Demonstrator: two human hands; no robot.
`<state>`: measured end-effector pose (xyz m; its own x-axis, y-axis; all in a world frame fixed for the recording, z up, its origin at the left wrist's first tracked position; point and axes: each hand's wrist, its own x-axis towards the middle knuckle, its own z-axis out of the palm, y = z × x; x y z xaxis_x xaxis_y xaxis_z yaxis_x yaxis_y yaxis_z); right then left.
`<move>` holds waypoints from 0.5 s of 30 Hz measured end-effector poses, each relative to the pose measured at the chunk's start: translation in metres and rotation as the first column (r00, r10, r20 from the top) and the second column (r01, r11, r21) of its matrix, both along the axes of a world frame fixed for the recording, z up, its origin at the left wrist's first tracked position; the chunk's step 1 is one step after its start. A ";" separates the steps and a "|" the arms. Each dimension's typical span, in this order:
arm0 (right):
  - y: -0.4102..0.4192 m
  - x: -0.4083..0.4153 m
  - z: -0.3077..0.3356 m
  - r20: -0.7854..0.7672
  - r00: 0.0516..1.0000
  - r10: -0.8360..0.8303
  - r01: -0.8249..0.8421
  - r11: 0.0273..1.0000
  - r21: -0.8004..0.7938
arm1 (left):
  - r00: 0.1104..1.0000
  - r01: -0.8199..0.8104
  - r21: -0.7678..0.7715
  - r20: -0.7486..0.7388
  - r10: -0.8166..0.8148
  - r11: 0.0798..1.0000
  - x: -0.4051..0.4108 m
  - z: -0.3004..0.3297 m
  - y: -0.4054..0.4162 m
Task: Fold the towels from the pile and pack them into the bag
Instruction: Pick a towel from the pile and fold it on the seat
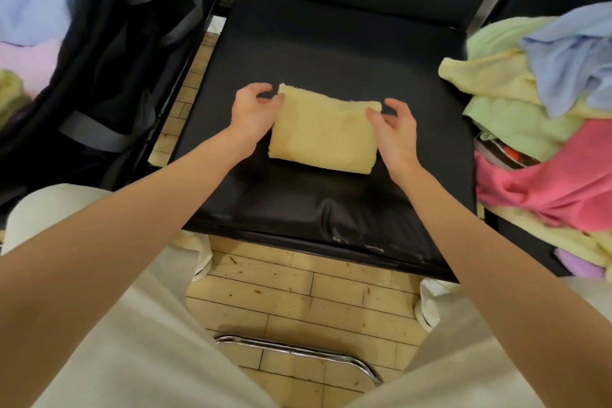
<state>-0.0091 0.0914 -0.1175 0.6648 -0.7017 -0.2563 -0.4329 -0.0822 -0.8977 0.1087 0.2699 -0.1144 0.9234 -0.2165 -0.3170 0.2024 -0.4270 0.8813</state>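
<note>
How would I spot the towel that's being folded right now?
Find the black chair seat in the middle. On it lies one yellow towel, folded into a neat rectangle, with the left hand and right hand at its sides. The other towels are crumpled in the pile to the right.

Black chair seat [331, 53], wooden floor [298, 291]

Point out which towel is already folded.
The yellow towel on the black chair seat, between the left hand and right hand. It is a neat rectangle; the pile's towels lie crumpled.
</note>
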 end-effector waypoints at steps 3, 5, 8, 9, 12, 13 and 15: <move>-0.001 0.001 -0.011 -0.077 0.995 0.070 -0.084 0.979 -0.188 | 0.986 0.100 0.178 0.112 -0.121 0.979 -0.003 -0.009 0.000; -0.001 0.003 -0.020 -0.188 0.978 0.089 -0.140 0.951 -0.275 | 0.965 0.148 0.335 0.155 -0.210 0.930 -0.005 -0.013 -0.002; 0.004 0.003 -0.027 -0.391 0.913 0.113 -0.246 0.919 -0.309 | 0.958 0.154 0.551 0.120 -0.260 0.820 -0.012 -0.015 -0.005; 0.008 0.002 -0.028 -0.432 0.893 0.121 -0.284 0.898 -0.335 | 0.954 0.163 0.606 0.103 -0.280 0.779 -0.015 -0.015 -0.007; 0.020 -0.005 -0.027 -0.476 0.870 0.128 -0.333 0.865 -0.376 | 0.951 0.182 0.684 0.060 -0.303 0.706 -0.029 -0.011 -0.010; 0.025 -0.008 -0.026 -0.481 0.867 0.133 -0.332 0.872 -0.359 | 0.954 0.188 0.688 0.042 -0.297 0.701 -0.035 -0.010 -0.010; 0.033 -0.014 -0.023 -0.481 0.864 0.148 -0.323 0.896 -0.304 | 0.957 0.198 0.678 0.022 -0.288 0.708 -0.046 -0.009 -0.008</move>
